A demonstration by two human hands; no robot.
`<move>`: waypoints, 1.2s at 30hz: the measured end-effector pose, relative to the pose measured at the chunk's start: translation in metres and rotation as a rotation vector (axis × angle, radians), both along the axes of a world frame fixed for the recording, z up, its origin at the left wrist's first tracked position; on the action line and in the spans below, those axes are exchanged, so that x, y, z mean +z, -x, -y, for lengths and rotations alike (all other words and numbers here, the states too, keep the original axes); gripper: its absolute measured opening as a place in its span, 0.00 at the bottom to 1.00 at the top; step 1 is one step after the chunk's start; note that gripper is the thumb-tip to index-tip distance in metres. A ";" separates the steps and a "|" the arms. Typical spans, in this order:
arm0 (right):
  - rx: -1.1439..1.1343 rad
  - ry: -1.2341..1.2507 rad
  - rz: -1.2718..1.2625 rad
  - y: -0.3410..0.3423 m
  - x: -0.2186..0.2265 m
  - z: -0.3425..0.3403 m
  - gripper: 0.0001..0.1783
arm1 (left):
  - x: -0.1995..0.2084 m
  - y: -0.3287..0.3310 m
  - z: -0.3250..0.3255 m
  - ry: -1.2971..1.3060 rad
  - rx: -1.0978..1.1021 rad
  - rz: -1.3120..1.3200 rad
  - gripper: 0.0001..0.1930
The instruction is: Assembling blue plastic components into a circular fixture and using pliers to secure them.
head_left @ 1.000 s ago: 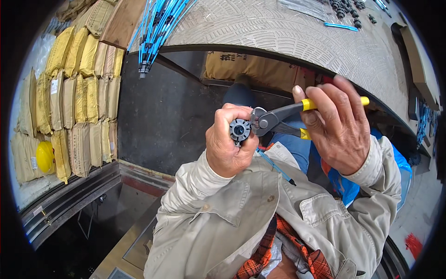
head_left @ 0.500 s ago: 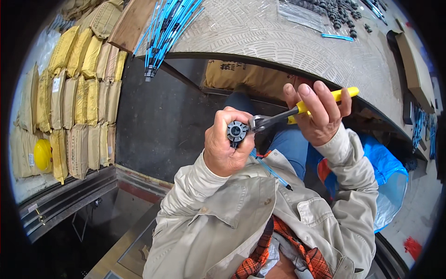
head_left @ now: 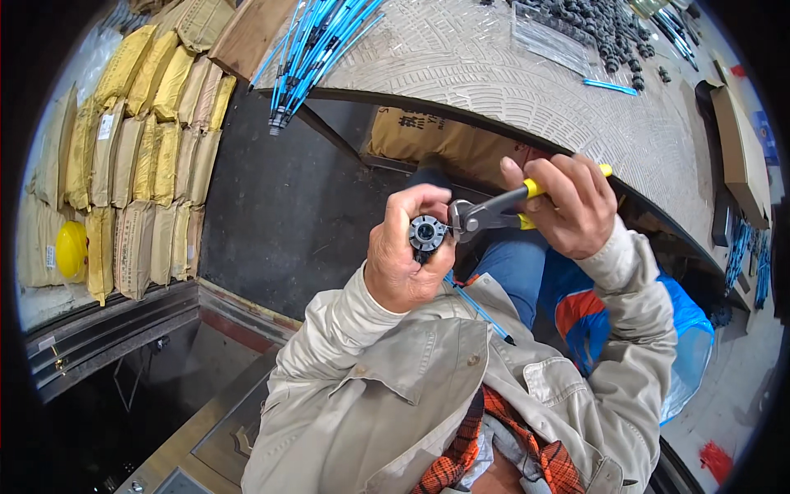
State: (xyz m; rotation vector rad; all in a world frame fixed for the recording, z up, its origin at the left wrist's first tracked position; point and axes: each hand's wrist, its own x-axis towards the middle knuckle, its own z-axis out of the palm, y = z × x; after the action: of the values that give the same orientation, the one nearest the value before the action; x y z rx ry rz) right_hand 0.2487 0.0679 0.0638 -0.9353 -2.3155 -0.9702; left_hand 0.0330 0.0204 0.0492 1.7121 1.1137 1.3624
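My left hand point(head_left: 405, 262) is closed around a round black slotted hub point(head_left: 427, 234), its notched end facing up. A thin blue rod point(head_left: 479, 309) with a black tip slants down from below this hand, across my jacket; how it joins the hub is hidden. My right hand point(head_left: 569, 207) grips a pair of end-cutting pincers point(head_left: 485, 216) with yellow handles, fingers wrapped over the upper handle. The pincers' metal head is right beside the hub, by my left fingertips. A thin wire seems to run between the jaws and the hub, too fine to tell surely.
A bundle of blue rods point(head_left: 317, 53) overhangs the near edge of the patterned worktable point(head_left: 461, 62). Black fittings point(head_left: 613, 37) are heaped at its far right, near a single blue rod point(head_left: 610, 86). Stacked paper sacks point(head_left: 136, 165) line the left, with a yellow helmet point(head_left: 72, 249).
My right fingers, spread before, have curled around the pincers' handles. The pincers' head has shifted slightly right of the hub, and the handles stand further apart. The whole view has shifted a little.
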 end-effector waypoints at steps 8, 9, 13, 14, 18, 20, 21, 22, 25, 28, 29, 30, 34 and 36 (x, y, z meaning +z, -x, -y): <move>0.388 1.656 -0.255 -0.036 0.033 0.015 0.24 | 0.001 0.011 -0.006 0.130 -0.424 0.025 0.25; 0.404 1.827 -0.344 -0.038 0.032 0.019 0.24 | 0.000 0.010 -0.006 0.112 -0.488 0.029 0.26; 0.581 2.488 -0.645 -0.033 0.024 0.015 0.27 | -0.008 0.007 -0.008 0.040 -0.527 0.102 0.28; 0.630 2.650 -0.717 -0.032 0.024 0.014 0.28 | -0.009 0.006 -0.008 0.012 -0.537 0.126 0.29; 0.409 1.341 -0.266 -0.017 0.032 0.043 0.31 | -0.015 0.007 -0.007 0.025 -0.453 0.163 0.28; 0.299 0.909 -0.154 -0.018 0.029 0.048 0.32 | -0.014 0.009 -0.008 0.042 -0.443 0.179 0.28; 0.343 1.414 -0.304 -0.023 0.025 0.041 0.32 | -0.013 0.012 -0.013 0.058 -0.513 0.145 0.28; 0.377 1.919 -0.471 -0.028 0.022 0.036 0.33 | -0.010 0.015 -0.017 0.079 -0.587 0.111 0.29; 0.444 2.910 -0.839 -0.036 0.019 0.031 0.33 | -0.006 0.019 -0.021 0.113 -0.730 0.035 0.30; 0.629 2.294 -0.684 -0.036 0.035 0.025 0.30 | -0.011 0.015 -0.020 0.100 -0.647 0.166 0.29; 0.671 2.086 -0.632 -0.035 0.038 0.024 0.29 | -0.012 0.014 -0.020 0.093 -0.621 0.210 0.28; 0.686 2.081 -0.622 -0.032 0.036 0.025 0.29 | -0.014 0.013 -0.020 0.085 -0.611 0.202 0.28; 0.302 0.940 -0.247 -0.019 0.030 0.047 0.24 | -0.016 0.012 -0.016 0.067 -0.493 0.207 0.28; 0.310 1.019 -0.276 -0.023 0.033 0.055 0.23 | -0.013 0.013 -0.017 0.092 -0.559 0.193 0.28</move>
State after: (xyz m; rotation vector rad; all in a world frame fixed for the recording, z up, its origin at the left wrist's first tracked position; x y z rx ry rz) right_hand 0.2719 0.0133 0.0963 -0.9066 -2.5468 0.5191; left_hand 0.0198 0.0374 0.0359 1.6193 0.5222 1.0710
